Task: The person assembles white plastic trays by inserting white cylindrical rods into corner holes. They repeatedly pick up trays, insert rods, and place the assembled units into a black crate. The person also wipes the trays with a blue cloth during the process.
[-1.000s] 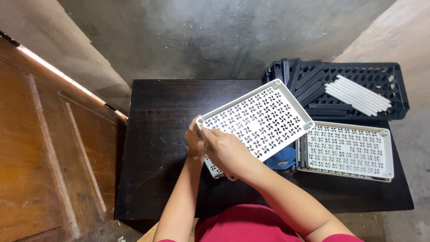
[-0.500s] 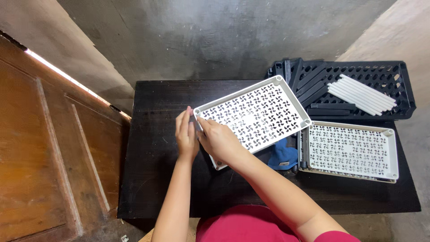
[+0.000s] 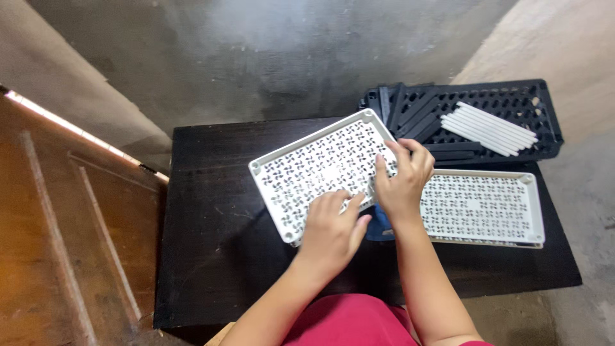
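- Fingers of the left hand [image 3: 333,224] lie spread and flat on the near part of a white perforated tray [image 3: 320,170], pressing down on it, not curled round anything.
- Fingers of the right hand [image 3: 402,179] are hooked over the tray's right edge, gripping it there.
- That tray sits tilted on a black table [image 3: 211,256], its right end over a second white tray [image 3: 483,208] that lies flat, just beside the right hand.
- Something blue [image 3: 379,227] peeks out below the tilted tray, between the wrists.
- Beyond the trays, a black crate [image 3: 538,102] holds white rods [image 3: 490,128] and black slats [image 3: 410,109].
- A wooden door [image 3: 70,243] runs along the left.
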